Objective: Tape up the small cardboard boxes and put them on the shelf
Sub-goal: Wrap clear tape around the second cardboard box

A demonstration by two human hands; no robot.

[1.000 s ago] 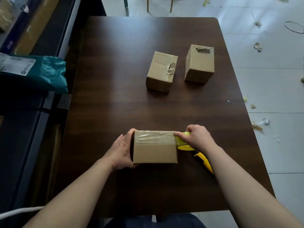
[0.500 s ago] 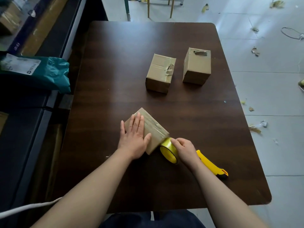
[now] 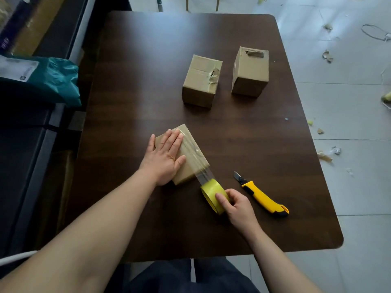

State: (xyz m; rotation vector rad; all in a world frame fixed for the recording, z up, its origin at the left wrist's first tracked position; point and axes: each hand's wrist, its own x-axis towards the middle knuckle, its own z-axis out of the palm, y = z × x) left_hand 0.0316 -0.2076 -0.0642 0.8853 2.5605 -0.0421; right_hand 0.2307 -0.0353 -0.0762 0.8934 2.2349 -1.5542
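Note:
A small cardboard box [image 3: 191, 154] lies at an angle on the dark wooden table [image 3: 148, 81], with clear tape along its top. My left hand [image 3: 166, 157] presses flat on it, fingers straight. My right hand [image 3: 234, 205] grips a yellow tape roll [image 3: 212, 194] just off the box's near corner. A strip of clear tape [image 3: 204, 176] stretches from the box to the roll. Two more cardboard boxes stand farther back: one with a torn top [image 3: 202, 81] and one upright to its right [image 3: 250, 70].
A yellow utility knife [image 3: 263, 196] with its blade out lies right of the tape roll. A teal plastic parcel [image 3: 42, 77] sits on the dark shelf unit [image 3: 25, 144] at the left. Scraps of cardboard litter the tiled floor [image 3: 349, 102] at the right.
The box was turned from square-on to diagonal. My left hand moved from its side onto its top. My right hand pulled the roll away from the box, drawing out tape; the knife now lies uncovered.

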